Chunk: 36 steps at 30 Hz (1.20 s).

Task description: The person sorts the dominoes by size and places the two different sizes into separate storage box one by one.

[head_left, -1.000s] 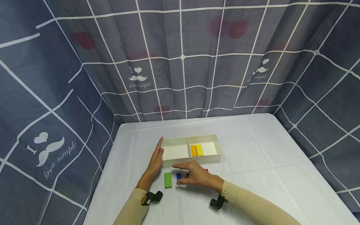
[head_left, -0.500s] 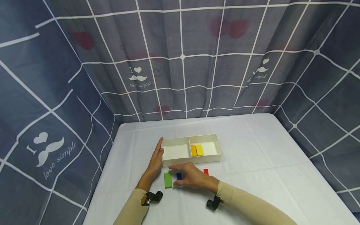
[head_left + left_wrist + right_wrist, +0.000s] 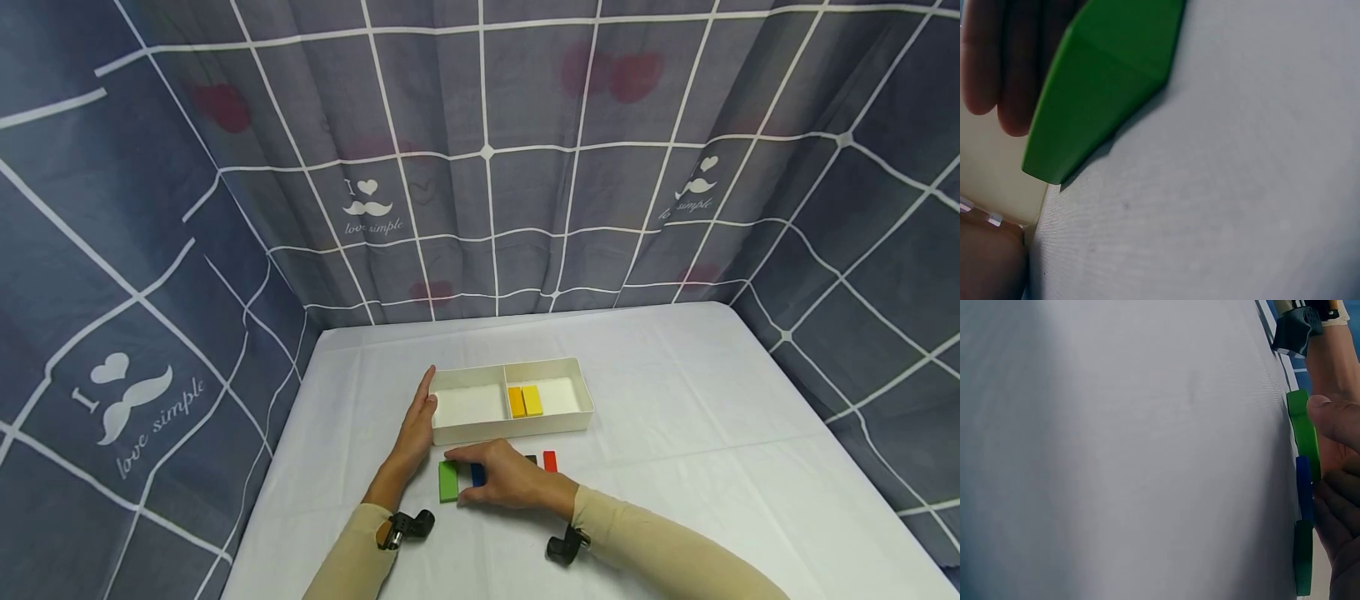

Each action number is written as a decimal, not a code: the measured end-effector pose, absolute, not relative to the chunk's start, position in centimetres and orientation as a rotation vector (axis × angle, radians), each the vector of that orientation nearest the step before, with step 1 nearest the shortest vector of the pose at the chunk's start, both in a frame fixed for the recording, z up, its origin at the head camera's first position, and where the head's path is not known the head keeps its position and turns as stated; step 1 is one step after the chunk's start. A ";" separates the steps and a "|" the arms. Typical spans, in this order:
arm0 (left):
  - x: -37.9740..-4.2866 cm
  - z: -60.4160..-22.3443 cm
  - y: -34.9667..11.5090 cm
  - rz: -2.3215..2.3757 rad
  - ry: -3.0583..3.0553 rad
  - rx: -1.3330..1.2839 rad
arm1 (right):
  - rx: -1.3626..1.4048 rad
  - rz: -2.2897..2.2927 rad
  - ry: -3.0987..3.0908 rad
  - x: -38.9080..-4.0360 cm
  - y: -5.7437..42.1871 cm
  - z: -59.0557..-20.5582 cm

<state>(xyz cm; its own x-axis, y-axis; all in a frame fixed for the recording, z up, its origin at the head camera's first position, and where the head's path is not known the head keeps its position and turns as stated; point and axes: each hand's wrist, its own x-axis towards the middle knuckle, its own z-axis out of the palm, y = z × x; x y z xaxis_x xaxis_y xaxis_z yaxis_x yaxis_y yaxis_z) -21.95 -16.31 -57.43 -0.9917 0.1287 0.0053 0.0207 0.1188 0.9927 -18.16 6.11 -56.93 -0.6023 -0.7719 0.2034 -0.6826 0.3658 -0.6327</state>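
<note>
A shallow white box [image 3: 551, 425] with 2 compartments sits on the table. Its right compartment holds an orange block [image 3: 516, 402] and a yellow block [image 3: 532, 401] side by side near the divider; the left compartment's floor is bare. The left hand [image 3: 416, 425] rests along the box's left end, fingers straight, grasping nothing. The right hand [image 3: 510, 475] reaches over the near side with thumb and forefinger parted at a light green block [image 3: 447, 482]; I cannot tell whether they touch it. That block lies before the box, left of a blue block [image 3: 477, 475]. A dark block [image 3: 532, 459] and a red block [image 3: 550, 461] lie farther right. White cloth [image 3: 675, 417] covers the table, and blue-grey curtains [image 3: 525, 192] with white grid lines surround 3 sides
</note>
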 end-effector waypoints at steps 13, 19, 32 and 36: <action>-22.0 -57.6 -16.3 2.015 2.296 0.133 | -1.306 -1.020 2.468 -18.0 5.6 -56.9; -22.0 -57.4 -16.3 2.021 2.298 0.136 | -1.360 -0.973 2.499 -18.1 5.4 -57.2; -21.9 -57.4 -16.4 2.035 2.273 0.141 | -1.368 -0.942 2.510 -18.1 5.5 -56.3; -21.9 -57.4 -16.4 2.039 2.265 0.130 | -1.373 -0.957 2.533 -18.0 5.8 -55.5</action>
